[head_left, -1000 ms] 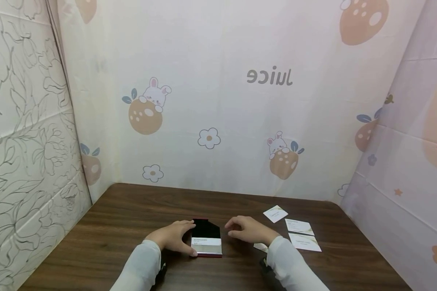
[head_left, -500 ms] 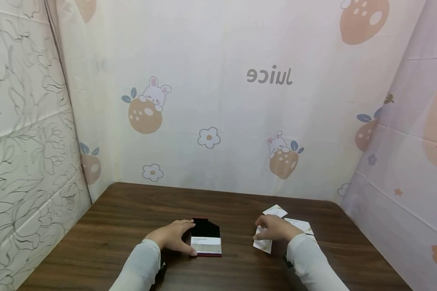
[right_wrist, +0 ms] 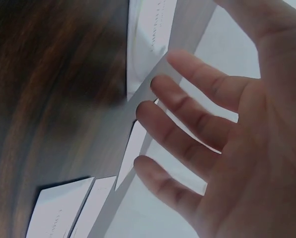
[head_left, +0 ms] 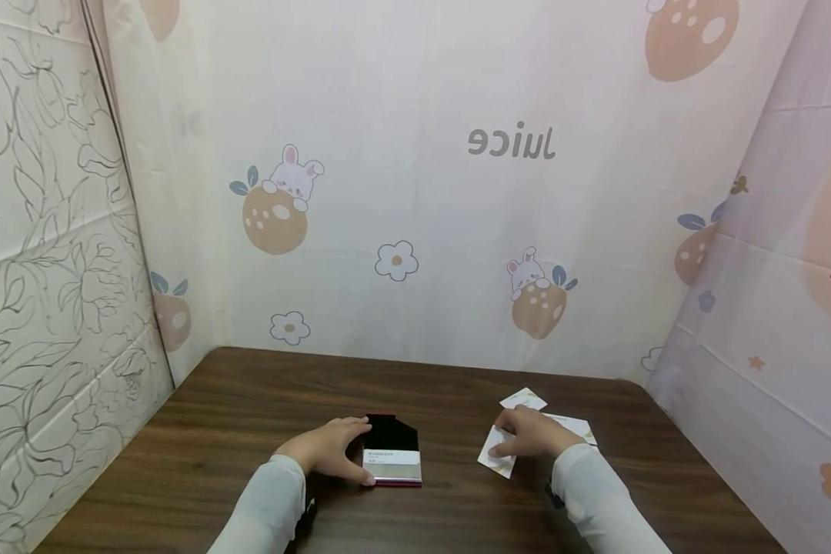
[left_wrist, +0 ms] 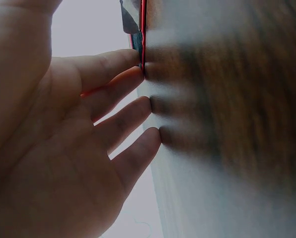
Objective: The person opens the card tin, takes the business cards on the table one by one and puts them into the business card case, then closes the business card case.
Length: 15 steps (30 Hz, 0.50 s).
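While the left hand [head_left: 327,450] rests at nine o'clock of the card case [head_left: 393,438] on the table [head_left: 249,419], fingers spread against its edge rather than curled round it, light pressure should do to stop it sliding. At three o'clock, the right hand [head_left: 535,432] is over the near card [head_left: 488,463], fingers loosely parted, no pinch visible; drawing one edge towards the thumb would avoid a crease. Farther off, towards two o'clock, spare the far card [head_left: 524,398] a nudge.

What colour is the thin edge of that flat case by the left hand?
The case edge is red, clearest in the left wrist view.
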### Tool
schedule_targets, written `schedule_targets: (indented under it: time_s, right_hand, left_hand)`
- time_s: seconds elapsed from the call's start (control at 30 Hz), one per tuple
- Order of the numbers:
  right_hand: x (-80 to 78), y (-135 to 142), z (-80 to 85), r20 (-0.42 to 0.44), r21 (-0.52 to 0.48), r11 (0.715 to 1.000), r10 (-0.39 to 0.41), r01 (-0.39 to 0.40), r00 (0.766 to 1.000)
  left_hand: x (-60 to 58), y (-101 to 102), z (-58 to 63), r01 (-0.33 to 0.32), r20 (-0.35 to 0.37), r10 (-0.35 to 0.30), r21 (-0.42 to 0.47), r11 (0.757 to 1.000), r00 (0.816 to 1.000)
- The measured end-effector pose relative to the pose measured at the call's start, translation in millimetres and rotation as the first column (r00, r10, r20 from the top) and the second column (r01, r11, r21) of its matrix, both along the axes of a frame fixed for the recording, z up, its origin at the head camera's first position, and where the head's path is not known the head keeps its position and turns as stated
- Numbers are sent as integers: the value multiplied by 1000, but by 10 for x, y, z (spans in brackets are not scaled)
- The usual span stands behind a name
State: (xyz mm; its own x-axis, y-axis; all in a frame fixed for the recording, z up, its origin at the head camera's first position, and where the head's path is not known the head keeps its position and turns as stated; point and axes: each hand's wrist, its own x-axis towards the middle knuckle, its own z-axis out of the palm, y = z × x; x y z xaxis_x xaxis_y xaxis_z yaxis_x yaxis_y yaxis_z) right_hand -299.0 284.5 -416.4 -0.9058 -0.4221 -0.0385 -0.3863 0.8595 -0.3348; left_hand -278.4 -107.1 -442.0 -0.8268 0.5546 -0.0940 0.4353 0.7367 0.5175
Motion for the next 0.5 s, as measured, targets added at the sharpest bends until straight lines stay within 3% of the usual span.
schedule_targets:
  time_s: [0.23, 0.5]
  right_hand:
    - [9, 4, -17, 11, 69, 993, -99, 98, 995]
    - [10, -35, -30, 22, 78, 992, -101, 99, 995]
  left_hand:
    - [-9, 6, -4, 8, -6, -8, -7, 1000, 1000]
    - [7, 3, 20, 0, 4, 0, -5, 1000, 1000]
